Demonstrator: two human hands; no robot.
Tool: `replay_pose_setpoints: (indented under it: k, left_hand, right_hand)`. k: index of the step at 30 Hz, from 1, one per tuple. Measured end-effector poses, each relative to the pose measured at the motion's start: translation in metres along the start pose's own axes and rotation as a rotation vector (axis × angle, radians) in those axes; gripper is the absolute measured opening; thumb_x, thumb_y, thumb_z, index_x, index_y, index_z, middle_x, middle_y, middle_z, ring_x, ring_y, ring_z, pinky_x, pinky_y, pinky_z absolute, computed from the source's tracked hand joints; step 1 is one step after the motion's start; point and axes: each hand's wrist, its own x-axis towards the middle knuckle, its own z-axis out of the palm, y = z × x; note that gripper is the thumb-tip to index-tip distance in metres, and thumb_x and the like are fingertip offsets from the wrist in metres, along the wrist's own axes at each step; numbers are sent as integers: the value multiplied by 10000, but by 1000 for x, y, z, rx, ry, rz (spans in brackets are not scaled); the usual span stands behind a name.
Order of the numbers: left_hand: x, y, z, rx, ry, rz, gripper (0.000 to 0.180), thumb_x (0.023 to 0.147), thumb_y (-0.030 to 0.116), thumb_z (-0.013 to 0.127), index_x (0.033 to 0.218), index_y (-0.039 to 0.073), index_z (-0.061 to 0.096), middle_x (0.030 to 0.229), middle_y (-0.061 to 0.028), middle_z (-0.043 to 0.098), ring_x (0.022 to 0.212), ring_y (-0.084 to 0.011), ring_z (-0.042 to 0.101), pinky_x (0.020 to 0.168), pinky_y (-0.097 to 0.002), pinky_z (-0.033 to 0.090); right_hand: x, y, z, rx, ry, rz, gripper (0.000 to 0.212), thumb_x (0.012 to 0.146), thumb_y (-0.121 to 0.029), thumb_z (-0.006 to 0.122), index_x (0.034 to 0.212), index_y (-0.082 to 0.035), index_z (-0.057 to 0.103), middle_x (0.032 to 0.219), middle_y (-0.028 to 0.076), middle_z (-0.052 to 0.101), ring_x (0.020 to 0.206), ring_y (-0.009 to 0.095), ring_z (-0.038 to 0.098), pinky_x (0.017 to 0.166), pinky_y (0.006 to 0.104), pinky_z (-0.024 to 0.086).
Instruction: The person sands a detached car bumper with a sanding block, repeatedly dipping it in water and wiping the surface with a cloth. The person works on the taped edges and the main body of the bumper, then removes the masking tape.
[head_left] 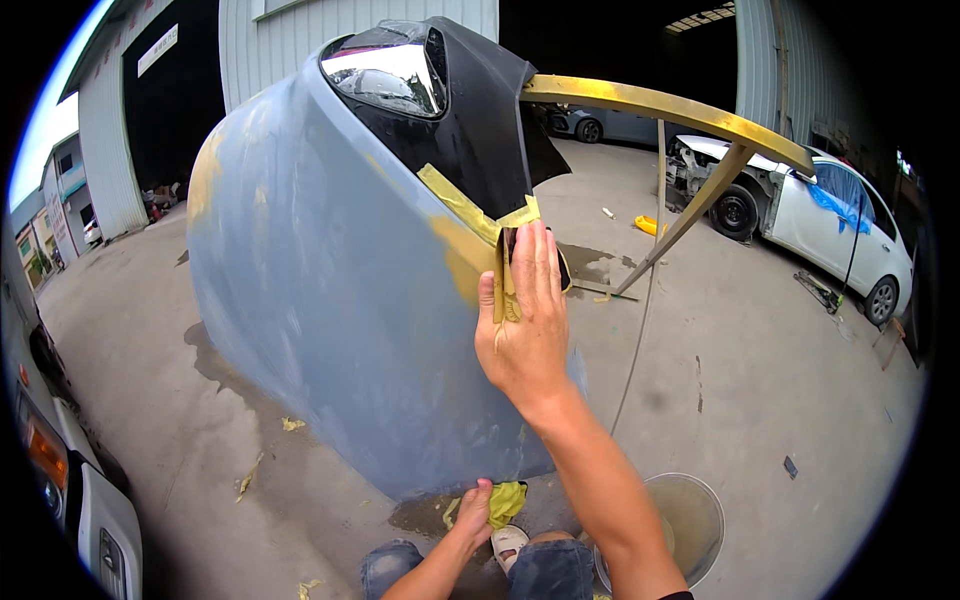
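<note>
A large curved car body panel (330, 270), grey-blue with tan patches, fills the middle of the view. At its top are a clear lamp (385, 78) and a black section (480, 100) edged with yellow masking tape (455, 198). My right hand (525, 325) lies with straight fingers against the panel's right edge, below the tape corner. Tan strips and a dark piece show by its thumb and fingers; what lies under the palm is hidden. Low down, my left hand (472, 512) is closed on a crumpled yellow-green cloth (507, 503) by the panel's bottom edge.
A yellow metal stand (680, 115) reaches right from behind the panel. A clear bucket (700, 525) stands beside my right forearm. At right is a partly stripped white car (840, 210); another vehicle (100, 520) is close at left. Yellow scraps (292, 424) and wet patches mark the concrete.
</note>
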Motion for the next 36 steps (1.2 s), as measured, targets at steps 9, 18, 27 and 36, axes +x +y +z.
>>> replay_pose_setpoints:
  k: [9,18,27,36]
  left_hand:
    - [-2,3,2,-7,10,-5,764,847,613,602,1156,-85,601,1139,-189,692,1030,-312,695,921,-456,563]
    - [-1,-3,-1,8,15,5,756,841,613,608,1128,-86,605,1112,-192,698,1005,-316,701,906,-452,568]
    - [-1,-3,-1,-65,-9,14,643,871,566,647,1096,-36,643,1066,-151,714,963,-267,709,881,-411,577]
    - [1,1,-7,-23,38,-1,669,890,566,602,1115,-64,623,1102,-177,702,1000,-299,702,895,-443,575]
  right_hand:
    - [-9,6,6,9,49,-14,818,854,-177,712,1499,90,286,1525,331,316,1422,494,322,1105,526,375]
    - [-19,-2,-3,16,-13,-53,789,865,-172,699,1499,78,301,1535,306,325,1426,472,331,1069,488,410]
    - [-31,1,-5,2,-15,-111,867,705,-11,652,1483,119,292,1525,341,310,1435,489,304,1102,502,384]
    - [-26,-2,-6,27,-36,-90,807,761,-45,684,1470,113,332,1510,334,345,1419,484,334,1135,510,339]
